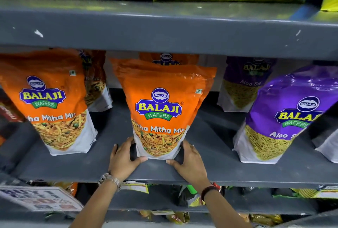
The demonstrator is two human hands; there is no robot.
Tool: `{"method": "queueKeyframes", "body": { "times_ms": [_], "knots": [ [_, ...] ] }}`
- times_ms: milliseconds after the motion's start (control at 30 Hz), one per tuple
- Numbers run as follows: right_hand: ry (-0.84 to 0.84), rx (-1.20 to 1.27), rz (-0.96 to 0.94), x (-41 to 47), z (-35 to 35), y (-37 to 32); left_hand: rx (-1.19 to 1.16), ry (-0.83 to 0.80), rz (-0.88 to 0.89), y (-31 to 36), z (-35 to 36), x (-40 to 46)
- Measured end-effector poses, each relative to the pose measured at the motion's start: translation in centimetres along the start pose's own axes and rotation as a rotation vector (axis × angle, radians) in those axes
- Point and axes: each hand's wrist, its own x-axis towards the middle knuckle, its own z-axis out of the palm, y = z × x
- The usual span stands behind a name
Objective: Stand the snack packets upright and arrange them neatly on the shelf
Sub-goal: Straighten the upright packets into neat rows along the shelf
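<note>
- Progress, judged from the shelf (113,165): mostly done in the visible span; front packets stand upright, facing out.
- Centre orange packet (161,110): upright at the shelf's front, a second orange packet (168,57) just behind it.
- Left hand (124,158): cupped against the packet's lower left corner, thumb under the front edge, fingers along its side.
- Right hand (190,160): mirrored on the lower right corner, thumb at the front edge. Both hands clasp the base; looks like squaring or final placement.
- Left orange packet (47,99): upright, leaning slightly; another behind it, partly hidden.
- Purple packet (285,114): upright, tilted; a further purple packet (245,81) stands behind.
- Left to do, as a judgement: release centre packet, straighten leaning ones, even the gaps.
- Far right edge: white packet corner, cannot tell its state.
</note>
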Motion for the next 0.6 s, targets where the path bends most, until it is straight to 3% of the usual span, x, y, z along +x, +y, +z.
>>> {"method": "queueKeyframes", "body": {
  "times_ms": [600],
  "knots": [
    [-0.011,0.015,0.039,-0.33,-0.38,-0.34,0.005,-0.032,0.013,-0.2,0.16,0.17]
  ]
}}
